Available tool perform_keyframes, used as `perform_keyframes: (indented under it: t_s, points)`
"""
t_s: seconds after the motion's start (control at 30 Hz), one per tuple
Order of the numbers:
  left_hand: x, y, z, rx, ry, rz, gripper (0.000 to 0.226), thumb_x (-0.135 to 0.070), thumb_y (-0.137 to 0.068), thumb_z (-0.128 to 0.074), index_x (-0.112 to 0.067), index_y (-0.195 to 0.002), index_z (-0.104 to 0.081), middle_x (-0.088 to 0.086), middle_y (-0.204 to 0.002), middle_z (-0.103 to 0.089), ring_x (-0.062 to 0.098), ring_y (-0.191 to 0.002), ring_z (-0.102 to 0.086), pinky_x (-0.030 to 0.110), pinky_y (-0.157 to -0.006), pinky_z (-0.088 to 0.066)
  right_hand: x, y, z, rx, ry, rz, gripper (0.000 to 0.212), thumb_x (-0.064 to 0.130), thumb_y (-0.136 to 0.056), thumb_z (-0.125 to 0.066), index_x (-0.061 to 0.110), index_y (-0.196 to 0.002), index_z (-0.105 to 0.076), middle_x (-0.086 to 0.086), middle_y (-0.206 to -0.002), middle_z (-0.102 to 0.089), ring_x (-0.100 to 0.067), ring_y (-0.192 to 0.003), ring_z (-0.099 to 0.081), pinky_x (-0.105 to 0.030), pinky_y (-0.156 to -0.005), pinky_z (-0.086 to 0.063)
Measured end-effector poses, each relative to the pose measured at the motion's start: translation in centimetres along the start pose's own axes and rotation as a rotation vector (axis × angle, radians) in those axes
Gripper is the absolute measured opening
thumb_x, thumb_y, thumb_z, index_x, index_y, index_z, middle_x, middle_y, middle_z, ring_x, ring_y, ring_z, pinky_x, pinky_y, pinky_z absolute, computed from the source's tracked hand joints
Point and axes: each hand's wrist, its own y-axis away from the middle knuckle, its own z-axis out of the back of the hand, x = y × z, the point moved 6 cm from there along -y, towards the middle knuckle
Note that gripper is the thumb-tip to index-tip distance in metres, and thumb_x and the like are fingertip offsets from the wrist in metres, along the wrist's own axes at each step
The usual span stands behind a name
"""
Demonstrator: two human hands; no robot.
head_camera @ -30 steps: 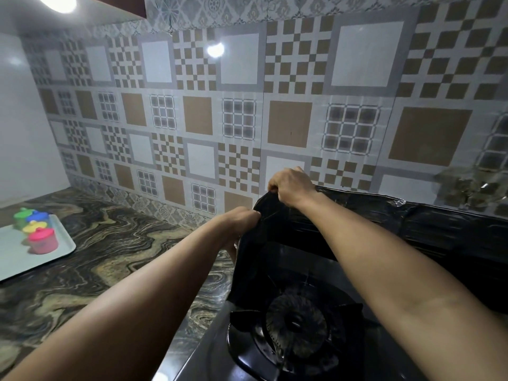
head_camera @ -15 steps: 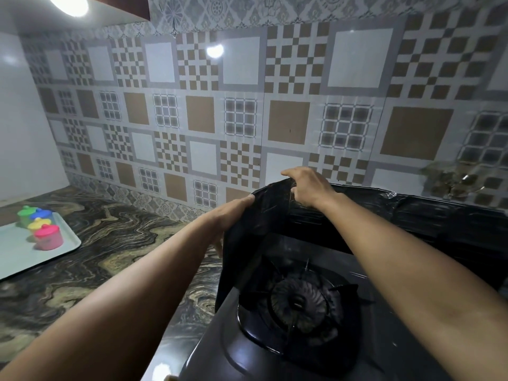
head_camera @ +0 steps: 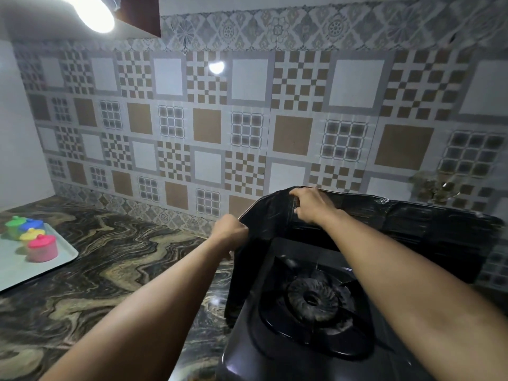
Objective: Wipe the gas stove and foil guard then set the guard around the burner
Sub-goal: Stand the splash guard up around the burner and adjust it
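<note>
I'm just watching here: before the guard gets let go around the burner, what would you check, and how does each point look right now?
1. Left hand grips the guard at its left corner: ok.
2. Right hand holds the guard's top edge: ok.
3. Guard wraps the stove on the left side and along the back: ok.
4. Guard's lower edge rests flat on the counter: cannot tell, it is hidden behind the stove.
5. Burner is unlit, no flame showing: ok.
6. Tray with small coloured pots stands apart from the guard, far to the left: ok.
</note>
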Motion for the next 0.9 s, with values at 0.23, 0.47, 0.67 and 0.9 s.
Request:
perform_keyframes:
  t_s: [0.23, 0.47, 0.67, 0.9]
  points:
    - [0.5, -1.8, -0.2, -0.04, -0.031, -0.05, 0.024, -0.014, -0.091, -0.049, 0.002, -0.075, -0.058, 0.021, -0.088, -0.066, 0.034, -0.073, -0.066, 0.041, -0.065, -0.06, 2.5, -3.7, -3.3, -0.032, 0.271, 0.195, 0.121, 0.03, -0.064, -0.087, 0.016, -0.153, -0.005, -0.007, -0.155, -0.022, -0.03, -0.139, -0.025, -0.048, -0.114, -0.022]
    - [1.1, -2.3, -0.7, -0.072, 0.085, -0.041, 0.027, -0.012, -0.09, -0.049, 0.003, -0.07, -0.06, 0.02, -0.072, -0.065, 0.032, -0.059, -0.067, 0.038, -0.053, -0.057, 3.1, -6.2, -7.9, -0.17, 0.346, 0.261, 0.148, 0.034, -0.055, -0.088, 0.025, -0.14, 0.032, -0.016, -0.136, -0.033, -0.032, -0.126, -0.033, -0.057, -0.112, -0.017]
    - [0.7, -2.4, -1.5, -0.05, 0.104, -0.032, 0.024, -0.003, -0.09, -0.047, 0.006, -0.074, -0.063, 0.024, -0.079, -0.069, 0.033, -0.061, -0.071, 0.044, -0.058, -0.061, 3.7, -7.6, -8.7, -0.307, 0.354, 0.242, 0.142, 0.04, -0.054, -0.086, 0.02, -0.143, 0.022, -0.015, -0.118, -0.044, -0.03, -0.101, -0.044, -0.051, -0.1, -0.032]
    - [0.4, -2.8, -1.8, -0.011, 0.098, 0.001, 0.022, 0.0, -0.087, -0.051, 0.002, -0.068, -0.061, 0.019, -0.069, -0.067, 0.028, -0.055, -0.069, 0.047, -0.063, -0.061, 3.2, -9.0, -8.2, -0.279, 0.418, 0.283, 0.114, 0.031, -0.065, -0.078, 0.018, -0.144, 0.004, -0.012, -0.118, -0.049, -0.028, -0.103, -0.048, -0.045, -0.093, -0.035]
